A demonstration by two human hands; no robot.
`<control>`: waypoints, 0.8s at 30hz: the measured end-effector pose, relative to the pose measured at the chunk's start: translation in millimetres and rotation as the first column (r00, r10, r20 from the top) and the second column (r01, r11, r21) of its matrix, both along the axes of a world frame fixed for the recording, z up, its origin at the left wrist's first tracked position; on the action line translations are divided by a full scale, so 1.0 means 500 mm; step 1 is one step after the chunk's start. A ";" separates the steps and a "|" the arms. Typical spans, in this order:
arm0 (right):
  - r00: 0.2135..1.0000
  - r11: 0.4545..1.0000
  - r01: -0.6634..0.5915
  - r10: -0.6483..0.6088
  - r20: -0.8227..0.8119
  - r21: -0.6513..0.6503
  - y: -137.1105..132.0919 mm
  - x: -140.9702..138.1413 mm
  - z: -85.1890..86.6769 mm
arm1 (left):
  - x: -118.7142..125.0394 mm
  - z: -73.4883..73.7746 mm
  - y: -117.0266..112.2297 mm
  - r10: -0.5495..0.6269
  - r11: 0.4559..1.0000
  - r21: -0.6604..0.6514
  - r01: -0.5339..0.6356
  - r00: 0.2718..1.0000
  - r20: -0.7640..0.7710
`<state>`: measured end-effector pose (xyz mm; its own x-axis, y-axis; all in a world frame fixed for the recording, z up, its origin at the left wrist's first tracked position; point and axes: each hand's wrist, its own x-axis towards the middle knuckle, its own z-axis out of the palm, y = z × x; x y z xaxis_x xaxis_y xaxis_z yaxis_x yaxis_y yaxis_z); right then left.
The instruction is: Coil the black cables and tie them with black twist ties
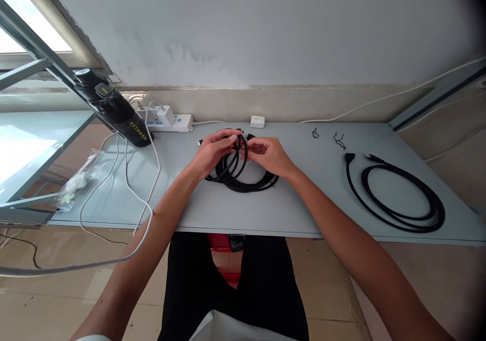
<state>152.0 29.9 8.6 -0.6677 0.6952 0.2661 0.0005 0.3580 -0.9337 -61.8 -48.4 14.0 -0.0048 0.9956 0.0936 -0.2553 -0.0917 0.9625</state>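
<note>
A coiled black cable (243,176) lies at the middle of the grey table (266,209). Both my hands hold its upper part, lifted slightly off the surface. My left hand (214,151) is closed on the coil from the left, fingers pinched over the strands. My right hand (268,155) is closed on it from the right, thumb and fingers meeting the left hand near the cable's plugs. The lower loops rest on the table below my hands.
A second coiled black cable (398,194) lies at the right, with two small black twist ties (339,140) behind it. A white power strip (169,122), a small white box (257,121) and a black bottle (116,111) stand at the back. White cords (125,179) and a plastic bag (78,181) sit left.
</note>
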 end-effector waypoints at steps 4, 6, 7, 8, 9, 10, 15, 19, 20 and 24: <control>1.000 1.000 -0.008 0.008 0.012 -0.007 0.003 0.002 -0.001 | 0.002 -0.006 0.003 0.016 0.999 0.036 -0.015 0.999 -0.035; 1.000 1.000 -0.022 0.022 0.017 -0.018 0.004 0.003 0.000 | 0.005 -0.006 0.002 0.022 0.998 0.058 -0.018 0.998 -0.060; 0.999 0.999 -0.030 0.030 0.021 -0.026 0.004 0.003 0.000 | 0.007 -0.005 0.001 0.024 0.998 0.068 -0.019 0.997 -0.072; 0.999 0.999 -0.035 0.036 0.026 -0.036 0.004 0.002 0.000 | 0.008 -0.004 0.001 0.026 0.997 0.075 -0.020 0.996 -0.084; 0.999 0.998 -0.035 0.037 0.032 -0.046 0.005 0.002 0.000 | 0.010 -0.003 0.000 0.030 0.997 0.079 -0.022 0.995 -0.097; 0.999 0.998 -0.029 0.031 0.038 -0.057 0.005 0.001 0.000 | 0.011 -0.003 -0.001 0.036 0.996 0.080 -0.027 0.993 -0.110; 0.993 0.990 0.116 -0.117 -0.008 -0.078 0.004 0.000 0.005 | 0.008 -0.006 -0.001 0.099 0.994 0.066 -0.089 0.983 -0.157; 0.985 0.985 0.166 -0.164 -0.051 0.044 0.001 0.002 0.014 | 0.008 -0.009 0.001 0.114 0.992 0.068 -0.103 0.979 -0.170; 0.987 0.985 0.159 -0.155 -0.050 0.074 0.001 0.003 0.015 | 0.009 -0.010 0.001 0.112 0.992 0.073 -0.101 0.979 -0.171; 0.994 0.992 0.108 -0.107 -0.021 0.071 -0.001 0.003 0.015 | 0.011 -0.014 0.003 0.099 0.993 0.078 -0.086 0.979 -0.179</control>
